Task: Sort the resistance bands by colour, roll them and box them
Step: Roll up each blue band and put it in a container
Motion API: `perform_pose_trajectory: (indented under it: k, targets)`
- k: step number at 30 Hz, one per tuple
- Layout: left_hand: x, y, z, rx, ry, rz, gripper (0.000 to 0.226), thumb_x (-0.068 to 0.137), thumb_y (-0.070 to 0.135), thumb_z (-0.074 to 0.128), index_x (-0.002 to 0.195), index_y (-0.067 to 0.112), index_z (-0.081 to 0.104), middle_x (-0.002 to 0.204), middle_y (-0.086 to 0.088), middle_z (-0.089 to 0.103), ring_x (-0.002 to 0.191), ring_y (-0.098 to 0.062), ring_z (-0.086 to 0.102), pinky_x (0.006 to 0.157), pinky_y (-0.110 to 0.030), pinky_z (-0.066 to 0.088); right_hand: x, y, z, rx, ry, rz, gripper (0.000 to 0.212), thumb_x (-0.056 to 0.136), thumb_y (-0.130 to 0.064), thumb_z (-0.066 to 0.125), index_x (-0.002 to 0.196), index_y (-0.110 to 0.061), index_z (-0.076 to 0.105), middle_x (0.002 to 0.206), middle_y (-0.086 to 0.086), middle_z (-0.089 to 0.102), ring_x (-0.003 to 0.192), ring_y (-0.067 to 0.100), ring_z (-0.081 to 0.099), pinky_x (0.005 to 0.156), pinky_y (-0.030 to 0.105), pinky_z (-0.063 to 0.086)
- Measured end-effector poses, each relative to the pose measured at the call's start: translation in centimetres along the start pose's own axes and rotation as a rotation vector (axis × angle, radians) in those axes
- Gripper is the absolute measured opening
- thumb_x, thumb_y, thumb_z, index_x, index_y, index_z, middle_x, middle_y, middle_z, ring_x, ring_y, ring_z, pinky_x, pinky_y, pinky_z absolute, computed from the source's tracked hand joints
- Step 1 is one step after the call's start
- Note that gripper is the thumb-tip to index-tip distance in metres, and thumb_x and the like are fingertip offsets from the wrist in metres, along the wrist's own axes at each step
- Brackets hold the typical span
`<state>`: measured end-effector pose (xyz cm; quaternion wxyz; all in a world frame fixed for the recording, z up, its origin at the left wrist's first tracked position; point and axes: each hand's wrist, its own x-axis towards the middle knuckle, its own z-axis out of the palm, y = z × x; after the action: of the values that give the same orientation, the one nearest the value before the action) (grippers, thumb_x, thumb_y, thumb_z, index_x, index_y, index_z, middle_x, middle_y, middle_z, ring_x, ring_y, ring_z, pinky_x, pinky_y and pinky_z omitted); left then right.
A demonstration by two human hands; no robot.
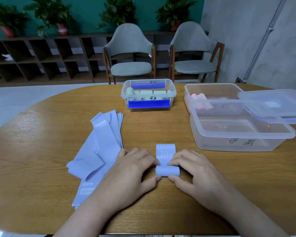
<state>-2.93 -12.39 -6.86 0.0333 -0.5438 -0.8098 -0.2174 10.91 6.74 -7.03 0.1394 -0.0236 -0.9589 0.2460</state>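
1. The wooden surface carries everything.
2. Beyond the lavender band and to its right stand an empty clear box and one holding pink rolls; the box of green rolls sits straight beyond.
3. Flat lavender bands lie left of it.
4. Left hand and right hand each pinch its rolled end; its "20 LB", seemingly, tail lies flat.

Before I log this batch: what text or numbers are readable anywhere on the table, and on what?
"20 LB": on the lavender band being rolled by left hand and right hand.
"MEDIUM": on a flat band in the pile.
Small print on another flat band: too blurred.
Handwritten marks on the near box and green-roll box: not legible.
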Motion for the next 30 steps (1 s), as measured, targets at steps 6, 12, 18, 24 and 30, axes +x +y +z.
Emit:
perform_pose_trajectory:
  k: [6, 12, 18, 24, 30]
  targets:
    - [0.04, 0.00, 0.02, 0.005, 0.008, 0.002, 0.032, 0.093, 0.061, 0.051, 0.115, 0.041, 0.061, 0.107, 0.027, 0.052, 0.106, 0.005, 0.044, 0.100, -0.024, 0.029, 0.06, -0.02, 0.05, -0.011, -0.008, 0.007, 0.024, 0.088, -0.054, 0.052, 0.106, -0.039, 0.058, 0.111, -0.029, 0.050, 0.110, -0.004, 0.047, 0.097, 0.022, 0.037]
    - [0.00, 0.07, -0.03, -0.005, 0.012, 0.001, 0.029, 0.093, 0.060, 0.051, 0.113, 0.042, 0.060, 0.106, 0.026, 0.052, 0.106, 0.004, 0.045, 0.100, -0.026, 0.031, 0.02, -0.14, -0.10, -0.004, -0.003, 0.007, 0.023, 0.090, -0.052, 0.053, 0.108, -0.039, 0.060, 0.111, -0.029, 0.049, 0.111, -0.007, 0.045, 0.098, 0.018, 0.033]
    - [0.01, 0.09, -0.08, 0.007, -0.003, -0.007, 0.031, 0.092, 0.061, 0.050, 0.115, 0.042, 0.059, 0.107, 0.027, 0.052, 0.106, 0.005, 0.044, 0.099, -0.025, 0.029, 0.09, -0.10, -0.06, -0.018, -0.013, 0.002, 0.023, 0.089, -0.053, 0.051, 0.105, -0.039, 0.056, 0.109, -0.027, 0.050, 0.110, -0.004, 0.046, 0.098, 0.022, 0.035]
    - [0.02, 0.10, -0.10, 0.008, -0.004, -0.007, 0.026, 0.095, 0.060, 0.048, 0.113, 0.043, 0.058, 0.106, 0.026, 0.052, 0.106, 0.004, 0.044, 0.099, -0.025, 0.029, 0.04, -0.04, -0.08, -0.003, -0.008, 0.008, 0.028, 0.090, -0.056, 0.049, 0.109, -0.038, 0.060, 0.111, -0.027, 0.050, 0.112, -0.005, 0.046, 0.099, 0.020, 0.033]
    - [-0.05, 0.08, -0.07, -0.002, -0.001, -0.015, 0.031, 0.094, 0.061, 0.049, 0.117, 0.042, 0.057, 0.110, 0.027, 0.053, 0.107, 0.005, 0.044, 0.102, -0.026, 0.029, 0.11, -0.07, -0.09, -0.008, -0.019, 0.004, 0.027, 0.089, -0.056, 0.048, 0.109, -0.039, 0.058, 0.110, -0.028, 0.049, 0.113, -0.006, 0.045, 0.099, 0.019, 0.032]
